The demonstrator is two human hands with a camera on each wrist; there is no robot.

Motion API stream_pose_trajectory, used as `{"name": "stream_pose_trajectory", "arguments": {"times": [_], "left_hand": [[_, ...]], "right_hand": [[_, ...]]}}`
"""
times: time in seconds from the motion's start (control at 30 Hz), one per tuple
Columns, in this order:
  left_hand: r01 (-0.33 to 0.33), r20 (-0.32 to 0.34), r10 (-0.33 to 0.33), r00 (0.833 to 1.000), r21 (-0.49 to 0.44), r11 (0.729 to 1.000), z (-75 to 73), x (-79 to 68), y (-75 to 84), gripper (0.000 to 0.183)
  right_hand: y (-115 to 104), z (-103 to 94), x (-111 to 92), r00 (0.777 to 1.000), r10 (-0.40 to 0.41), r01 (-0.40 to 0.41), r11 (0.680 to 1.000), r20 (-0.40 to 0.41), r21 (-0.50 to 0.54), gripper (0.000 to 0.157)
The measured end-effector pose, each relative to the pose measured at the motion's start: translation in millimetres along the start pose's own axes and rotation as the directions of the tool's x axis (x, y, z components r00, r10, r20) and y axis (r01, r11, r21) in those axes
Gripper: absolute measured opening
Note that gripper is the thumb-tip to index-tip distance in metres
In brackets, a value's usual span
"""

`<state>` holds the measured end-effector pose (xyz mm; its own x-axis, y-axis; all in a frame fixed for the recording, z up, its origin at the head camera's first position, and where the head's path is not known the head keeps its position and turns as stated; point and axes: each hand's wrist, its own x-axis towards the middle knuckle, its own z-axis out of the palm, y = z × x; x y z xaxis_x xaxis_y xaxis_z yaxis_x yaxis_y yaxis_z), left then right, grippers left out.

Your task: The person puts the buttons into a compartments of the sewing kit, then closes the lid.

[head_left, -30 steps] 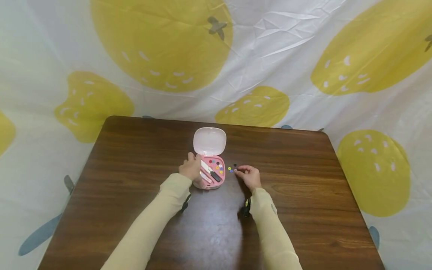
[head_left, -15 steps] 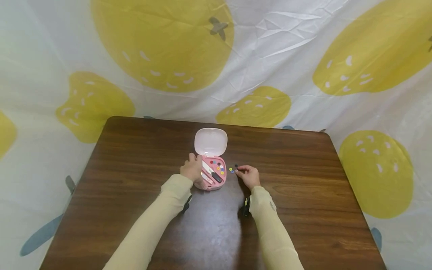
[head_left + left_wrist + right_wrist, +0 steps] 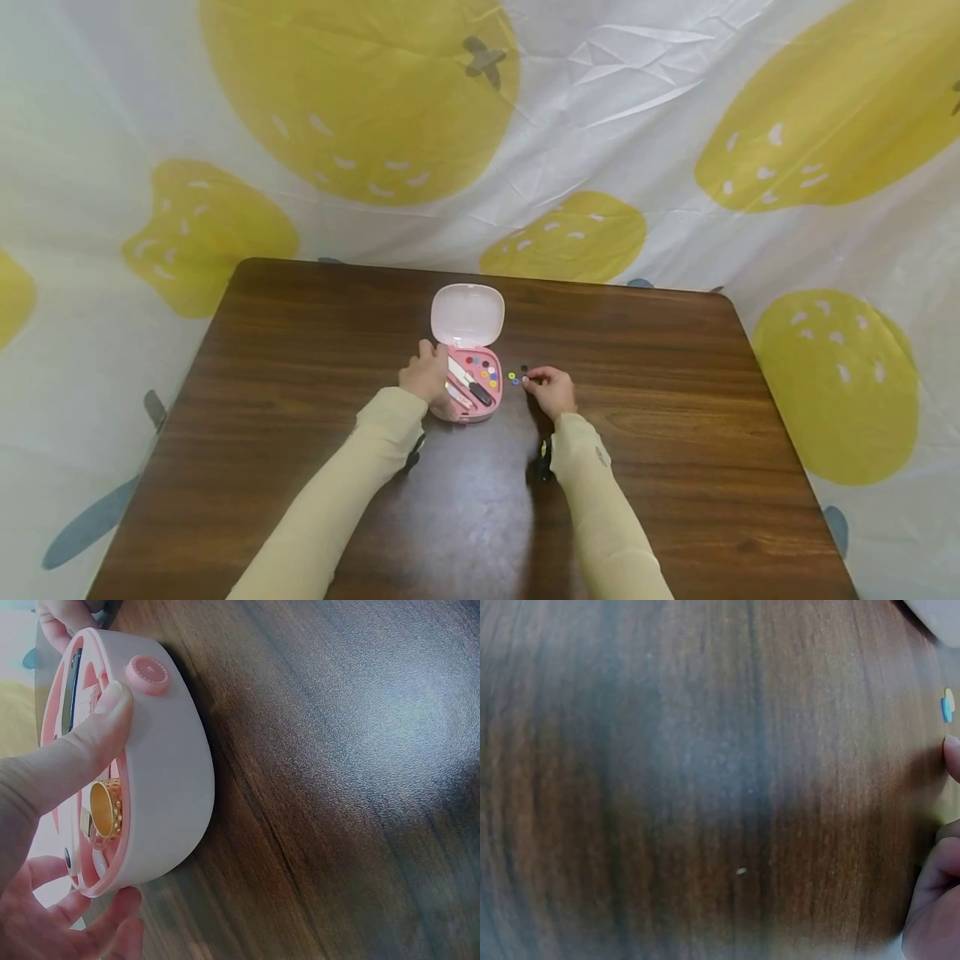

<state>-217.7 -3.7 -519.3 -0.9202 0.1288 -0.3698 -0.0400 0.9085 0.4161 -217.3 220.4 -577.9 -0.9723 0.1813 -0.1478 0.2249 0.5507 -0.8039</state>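
In the head view my left hand (image 3: 426, 375) grips the left side of an open pink-and-white sewing box (image 3: 468, 417). The left wrist view shows the thumb over the box's (image 3: 169, 772) inner edge and fingers curled around its far side. Inside lie a gold thimble (image 3: 106, 808), a black-handled tool (image 3: 480, 393) and several coloured buttons (image 3: 492, 375). Right of the box, my right hand (image 3: 553, 392) pinches a small pale button (image 3: 525, 379) at its fingertips, low over the table. Beside it lie a yellow-green button (image 3: 512, 376), a blue button (image 3: 515, 382) and a black button (image 3: 524, 367).
The box's white lid (image 3: 467, 315) stands open toward the back. Everything sits on a dark brown wooden table (image 3: 675, 417). A white cloth with yellow fruit prints (image 3: 562, 233) hangs behind the table's back edge.
Both hands stay almost where they were, the left on the sewing box and the right at the pale button. The whole view shifts only very slightly.
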Motion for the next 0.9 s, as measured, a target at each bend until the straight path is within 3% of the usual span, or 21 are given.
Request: {"name": "stream_pose_trajectory", "arguments": {"times": [0.3, 0.53, 0.9], "left_hand": [[-0.003, -0.005, 0.003, 1.000, 0.003, 1.000, -2.1, -2.6, 1.2, 0.110], [0.003, 0.004, -0.003, 1.000, 0.007, 1.000, -2.9, -3.7, 2.2, 0.109], [0.012, 0.014, -0.012, 1.000, 0.011, 1.000, -0.6, -0.9, 2.1, 0.109]], "right_hand": [[-0.5, -0.9, -0.3, 1.000, -0.008, 0.008, 0.999, 0.002, -0.038, 0.015], [2.7, 0.0, 0.2, 1.000, -0.030, 0.028, 0.989, -0.008, -0.145, 0.014], [1.3, -0.8, -0.6, 0.995, -0.085, 0.080, 0.990, -0.045, -0.114, 0.009]]}}
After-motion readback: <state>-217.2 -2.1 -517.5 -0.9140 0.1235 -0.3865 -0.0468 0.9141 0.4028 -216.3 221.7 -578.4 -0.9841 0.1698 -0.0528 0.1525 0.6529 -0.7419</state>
